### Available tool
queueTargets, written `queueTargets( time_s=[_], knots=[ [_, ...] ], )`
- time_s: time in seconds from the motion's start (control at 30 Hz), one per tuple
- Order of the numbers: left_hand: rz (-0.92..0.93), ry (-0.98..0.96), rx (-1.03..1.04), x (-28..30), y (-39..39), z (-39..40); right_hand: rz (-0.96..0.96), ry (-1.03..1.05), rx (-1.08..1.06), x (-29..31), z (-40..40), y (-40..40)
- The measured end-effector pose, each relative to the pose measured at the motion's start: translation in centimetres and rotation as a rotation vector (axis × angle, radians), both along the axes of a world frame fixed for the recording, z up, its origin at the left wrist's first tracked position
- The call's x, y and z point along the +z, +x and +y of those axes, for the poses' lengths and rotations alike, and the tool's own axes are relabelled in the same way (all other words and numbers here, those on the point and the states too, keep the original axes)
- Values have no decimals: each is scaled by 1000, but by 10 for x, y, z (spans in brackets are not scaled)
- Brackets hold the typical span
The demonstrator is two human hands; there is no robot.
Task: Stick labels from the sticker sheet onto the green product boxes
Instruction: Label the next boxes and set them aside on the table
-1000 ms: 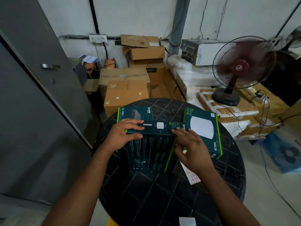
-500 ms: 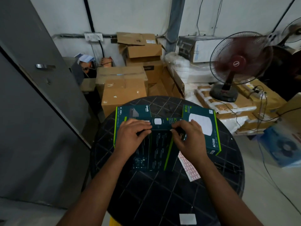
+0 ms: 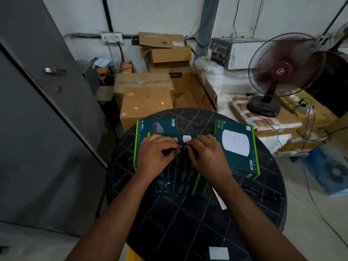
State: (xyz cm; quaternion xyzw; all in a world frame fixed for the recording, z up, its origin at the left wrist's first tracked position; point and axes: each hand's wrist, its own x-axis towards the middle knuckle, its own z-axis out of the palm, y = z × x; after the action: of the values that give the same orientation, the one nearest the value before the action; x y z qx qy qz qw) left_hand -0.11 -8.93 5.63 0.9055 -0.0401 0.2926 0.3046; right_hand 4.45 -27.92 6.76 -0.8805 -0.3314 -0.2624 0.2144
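**Both hands meet on the middle box**

We see a change from half a second ago: the left hand (image 3: 156, 155) and right hand (image 3: 207, 157) have drawn closer, and their fingertips now nearly touch at the upper edge of the middle green box (image 3: 175, 178). A small pale sliver shows between them; we cannot tell whether it is a label. Both hands are curled with fingers pinched together, yet we cannot make out what, if anything, they clamp. The sticker sheet (image 3: 219, 199), plainly visible earlier just right of the middle box, is now mostly covered by the right forearm; only a strip of it shows.

The right-hand box (image 3: 237, 147), lying flat just right of the middle box, reads "Wi-Fi 5" and "AC1350" and pictures a white rounded device. The box behind the middle one (image 3: 158, 126) reads "Omada". The middle box carries fine white print too small to read.

All three boxes rest on the round black counter (image 3: 188, 232). A white rectangle (image 3: 218, 253) lies at the counter's near rim, well apart from the middle box. Beyond the counter, a dark red fan (image 3: 282, 72) stands to the right, its badge unreadable, and brown cartons (image 3: 146, 102) are stacked behind.
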Motion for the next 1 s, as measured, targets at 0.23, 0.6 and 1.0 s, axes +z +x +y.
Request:
queueTargets(
  time_s=[0.23,0.6,1.0],
  knots=[
    [59,40,6,0,4,2,-36,-58,2,6,6,-2],
    [53,82,-8,1,7,4,-53,-166,100,16,3,2],
    [62,72,-8,1,10,3,257,62,178,19,-10,15]
  ],
)
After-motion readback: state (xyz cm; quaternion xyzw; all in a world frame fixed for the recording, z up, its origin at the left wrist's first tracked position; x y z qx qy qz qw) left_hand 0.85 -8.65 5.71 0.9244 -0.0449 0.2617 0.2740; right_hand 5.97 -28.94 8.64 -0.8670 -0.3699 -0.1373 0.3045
